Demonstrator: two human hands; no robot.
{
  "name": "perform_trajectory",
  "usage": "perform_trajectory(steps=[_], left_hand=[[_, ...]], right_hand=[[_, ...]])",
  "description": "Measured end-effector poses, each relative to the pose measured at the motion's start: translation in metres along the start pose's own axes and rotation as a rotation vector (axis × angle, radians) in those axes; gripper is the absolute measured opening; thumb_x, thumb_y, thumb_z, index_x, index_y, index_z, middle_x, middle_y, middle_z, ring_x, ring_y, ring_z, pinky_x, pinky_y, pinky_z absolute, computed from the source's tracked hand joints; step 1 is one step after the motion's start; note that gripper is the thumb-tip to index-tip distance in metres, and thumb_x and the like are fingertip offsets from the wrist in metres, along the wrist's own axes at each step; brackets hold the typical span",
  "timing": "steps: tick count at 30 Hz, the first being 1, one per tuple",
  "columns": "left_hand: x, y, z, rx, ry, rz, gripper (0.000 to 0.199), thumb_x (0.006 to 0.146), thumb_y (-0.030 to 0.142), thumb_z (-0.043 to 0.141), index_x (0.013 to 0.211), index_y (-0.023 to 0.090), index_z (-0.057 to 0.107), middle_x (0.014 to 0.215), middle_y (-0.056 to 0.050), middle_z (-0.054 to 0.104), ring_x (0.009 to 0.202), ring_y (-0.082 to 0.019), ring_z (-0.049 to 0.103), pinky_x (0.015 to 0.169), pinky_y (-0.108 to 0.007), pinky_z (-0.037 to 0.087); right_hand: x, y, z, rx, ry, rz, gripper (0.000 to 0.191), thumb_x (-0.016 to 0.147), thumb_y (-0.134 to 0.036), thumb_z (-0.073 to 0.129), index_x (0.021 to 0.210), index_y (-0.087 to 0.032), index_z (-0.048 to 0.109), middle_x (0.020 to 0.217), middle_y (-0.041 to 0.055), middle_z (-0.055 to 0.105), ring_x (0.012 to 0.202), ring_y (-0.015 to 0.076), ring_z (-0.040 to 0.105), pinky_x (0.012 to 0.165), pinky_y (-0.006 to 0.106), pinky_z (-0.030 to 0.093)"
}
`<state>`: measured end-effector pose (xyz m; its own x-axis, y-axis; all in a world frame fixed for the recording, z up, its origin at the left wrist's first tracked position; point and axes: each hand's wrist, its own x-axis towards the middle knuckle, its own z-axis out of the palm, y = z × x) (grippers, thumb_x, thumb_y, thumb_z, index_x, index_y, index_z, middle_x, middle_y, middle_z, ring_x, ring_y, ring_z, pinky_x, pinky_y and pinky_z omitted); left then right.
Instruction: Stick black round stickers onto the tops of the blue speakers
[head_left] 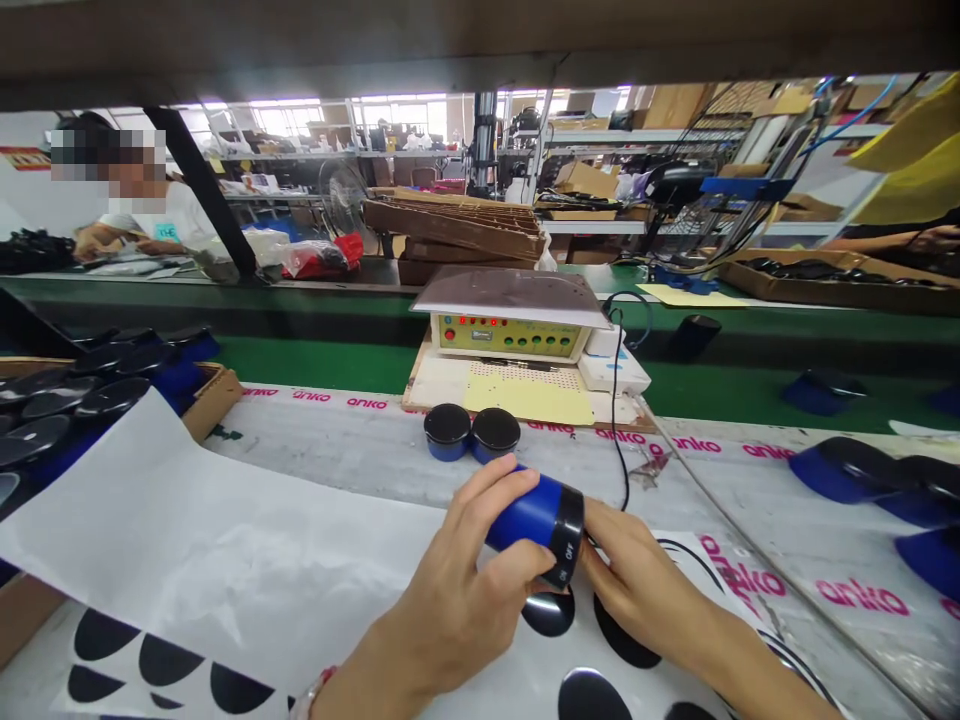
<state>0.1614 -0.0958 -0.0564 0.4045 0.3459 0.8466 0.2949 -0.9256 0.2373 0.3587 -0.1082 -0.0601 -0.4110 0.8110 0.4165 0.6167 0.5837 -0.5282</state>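
My left hand (pixel 480 570) is wrapped round a blue cylinder (pixel 526 512) with a black end ring marked ON and OFF. The cylinder is tilted on its side, its black end towards the right. At that end is my right hand (pixel 637 570), fingers bent together against it; the fingertips are partly hidden, and whatever they pinch cannot be made out. Beneath both hands lies a white sheet with black round stickers (pixel 592 695). Just beyond stand two short blue cylinders with black tops, one on the left (pixel 447 432) and one on the right (pixel 496 434).
White backing paper (pixel 247 540) curls up at the left, beside a cardboard box (pixel 217 400) of blue and black cylinders. A control box with lit buttons (pixel 510 335) stands ahead. More cylinders (pixel 847 468) sit at right, some on the green belt (pixel 720 385). A co-worker (pixel 150 200) sits far left.
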Motion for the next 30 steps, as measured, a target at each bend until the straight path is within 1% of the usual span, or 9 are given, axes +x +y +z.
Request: perform_trajectory(steps=[7, 14, 16, 19, 22, 24, 26, 28, 30], left_hand=[[-0.002, 0.002, 0.002, 0.027, -0.054, -0.116, 0.028, 0.081, 0.003, 0.062, 0.1, 0.015, 0.045, 0.129, -0.015, 0.042, 0.128, -0.027, 0.039, 0.102, -0.044, 0.043], [-0.005, -0.004, 0.006, -0.056, -0.006, -0.182, 0.042, 0.08, 0.01, 0.069, 0.109, 0.015, 0.039, 0.131, -0.017, 0.042, 0.126, -0.025, 0.042, 0.106, -0.043, 0.039], [-0.005, -0.006, 0.006, -0.093, 0.004, -0.227, 0.049, 0.079, 0.019, 0.073, 0.112, 0.017, 0.038, 0.129, -0.015, 0.044, 0.125, -0.023, 0.045, 0.105, -0.04, 0.041], [-0.001, -0.008, 0.002, -0.103, -0.117, -0.344, 0.074, 0.07, 0.037, 0.08, 0.128, 0.019, 0.036, 0.121, -0.011, 0.048, 0.114, -0.019, 0.053, 0.096, -0.031, 0.048], [0.006, -0.007, -0.009, 0.037, -0.191, -0.408, 0.065, 0.073, 0.034, 0.076, 0.128, 0.022, 0.044, 0.111, -0.005, 0.052, 0.101, -0.015, 0.058, 0.087, -0.026, 0.05], [0.013, -0.006, -0.016, 0.197, -0.097, -0.444, 0.052, 0.076, 0.034, 0.071, 0.121, 0.022, 0.049, 0.109, -0.004, 0.055, 0.1, -0.016, 0.059, 0.085, -0.026, 0.05], [0.023, -0.008, -0.02, 0.313, -0.063, -0.465, 0.052, 0.077, 0.04, 0.07, 0.121, 0.023, 0.049, 0.112, -0.004, 0.057, 0.101, -0.019, 0.059, 0.082, -0.029, 0.051], [0.033, -0.013, -0.014, 0.308, -0.156, -0.408, 0.055, 0.077, 0.046, 0.069, 0.123, 0.024, 0.048, 0.116, -0.004, 0.059, 0.104, -0.021, 0.059, 0.082, -0.032, 0.051], [0.042, -0.022, 0.002, 0.226, -0.307, -0.315, 0.055, 0.08, 0.047, 0.066, 0.125, 0.022, 0.047, 0.12, -0.006, 0.059, 0.11, -0.024, 0.057, 0.092, -0.039, 0.049]], right_hand=[[-0.002, 0.001, 0.001, -0.024, -0.063, 0.032, 0.019, 0.099, -0.018, 0.034, 0.081, -0.019, 0.04, 0.076, 0.0008, 0.056, 0.066, 0.0113, 0.055, 0.06, 0.023, 0.044], [-0.002, 0.0, -0.002, -0.019, -0.066, 0.0, 0.016, 0.098, -0.019, 0.039, 0.085, -0.017, 0.048, 0.073, -0.0006, 0.057, 0.061, 0.0093, 0.052, 0.055, 0.02, 0.041], [0.0, -0.002, -0.004, -0.059, -0.042, -0.063, 0.017, 0.099, -0.02, 0.04, 0.084, -0.017, 0.048, 0.07, -0.0012, 0.055, 0.059, 0.0084, 0.05, 0.053, 0.019, 0.039], [0.0, -0.007, -0.008, -0.131, -0.003, -0.209, 0.027, 0.101, -0.023, 0.035, 0.077, -0.017, 0.046, 0.062, -0.0021, 0.05, 0.052, 0.0081, 0.045, 0.05, 0.021, 0.035], [-0.003, -0.007, -0.02, -0.248, 0.043, -0.239, 0.033, 0.101, -0.026, 0.032, 0.075, -0.017, 0.05, 0.059, -0.0014, 0.05, 0.05, 0.0094, 0.044, 0.05, 0.024, 0.031], [-0.003, 0.001, -0.04, -0.403, 0.154, -0.083, 0.037, 0.102, -0.035, 0.031, 0.081, -0.018, 0.056, 0.062, 0.0008, 0.056, 0.054, 0.0113, 0.051, 0.054, 0.025, 0.033], [-0.003, 0.02, -0.071, -0.583, 0.312, 0.216, 0.047, 0.101, -0.046, 0.022, 0.089, -0.017, 0.058, 0.067, 0.0051, 0.06, 0.059, 0.0153, 0.056, 0.059, 0.027, 0.035], [-0.005, 0.048, -0.109, -0.74, 0.467, 0.578, 0.054, 0.101, -0.045, 0.013, 0.095, -0.013, 0.056, 0.07, 0.0108, 0.061, 0.063, 0.0212, 0.057, 0.06, 0.03, 0.034], [-0.013, 0.079, -0.141, -0.851, 0.543, 0.871, 0.053, 0.1, -0.043, 0.015, 0.096, -0.009, 0.056, 0.081, 0.0183, 0.062, 0.08, 0.0292, 0.059, 0.068, 0.036, 0.037]])
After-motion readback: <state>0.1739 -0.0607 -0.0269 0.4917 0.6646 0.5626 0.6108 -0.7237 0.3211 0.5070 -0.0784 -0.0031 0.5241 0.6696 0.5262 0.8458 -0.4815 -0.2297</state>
